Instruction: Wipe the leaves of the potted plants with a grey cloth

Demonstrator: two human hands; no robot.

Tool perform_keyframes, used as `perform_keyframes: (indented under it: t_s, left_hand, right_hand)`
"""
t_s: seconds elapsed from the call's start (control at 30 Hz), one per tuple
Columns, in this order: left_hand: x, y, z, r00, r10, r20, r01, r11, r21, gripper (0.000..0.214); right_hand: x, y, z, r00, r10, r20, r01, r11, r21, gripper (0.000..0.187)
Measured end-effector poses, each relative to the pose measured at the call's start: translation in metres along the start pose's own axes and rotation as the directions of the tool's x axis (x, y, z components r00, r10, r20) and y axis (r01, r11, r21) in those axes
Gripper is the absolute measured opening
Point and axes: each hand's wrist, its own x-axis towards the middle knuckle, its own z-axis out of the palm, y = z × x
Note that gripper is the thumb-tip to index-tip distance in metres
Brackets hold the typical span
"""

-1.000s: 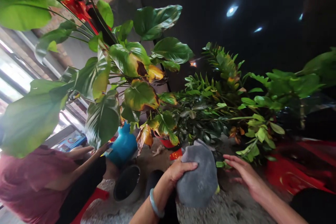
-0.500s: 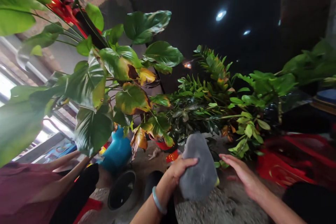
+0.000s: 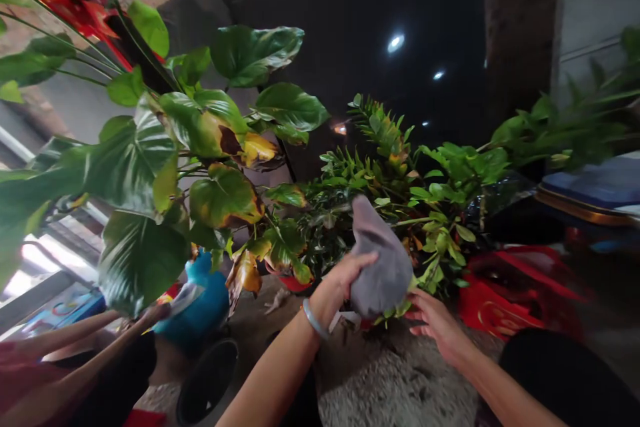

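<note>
Dark glossy wall (image 3: 330,20) up top ctr, leafy plants (image 3: 383,130) below. Grey cloth (image 3: 384,277) just below mid-frame, narrow tip up & slightly L, long axis steep. L hand (image 3: 345,278) reaches up from bottom, thumb clamped on it, other fingers hidden; R hand (image 3: 434,321) loosely curled by its lower R edge, contact unclear. Cloth matte, bulging low.

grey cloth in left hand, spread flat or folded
Not spread flat: the grey cloth narrows and bends at its top, above the left hand. Cannot tell if it's folded double.
</note>
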Motion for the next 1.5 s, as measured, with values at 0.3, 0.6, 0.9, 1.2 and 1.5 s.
perform_keyframes:
  t_s: [0.3,0.6,0.9,1.2,1.5]
  left_hand:
    - [-0.033,0.048,-0.001,0.963,0.255,0.087,-0.249,0.966,-0.072,0.043]
    - [0.004,-0.017,-0.002,0.985,-0.072,0.156,0.060,0.995,0.081,0.038]
    - [0.001,0.059,0.005,0.962,0.206,0.179,-0.206,0.978,-0.021,0.057]
    - [0.000,-0.018,0.001,0.966,-0.052,0.255,0.002,0.981,0.194,0.044]
    - [-0.006,0.036,-0.002,0.997,0.015,0.075,-0.003,0.988,-0.155,0.039]
  right_hand:
    - [0.001,-0.002,-0.013,0.995,-0.060,-0.081,0.063,0.997,0.036,0.020]
    - [0.024,-0.005,-0.018,0.998,-0.038,-0.058,0.056,0.933,0.355,0.016]
    - [0.033,-0.002,-0.016,0.996,0.057,-0.075,-0.018,0.894,0.447,0.021]
    - [0.045,0.017,-0.018,1.000,-0.004,0.018,-0.007,0.838,0.546,0.028]
    - [0.060,-0.008,-0.012,0.980,-0.195,0.044,0.131,0.794,0.594,0.031]
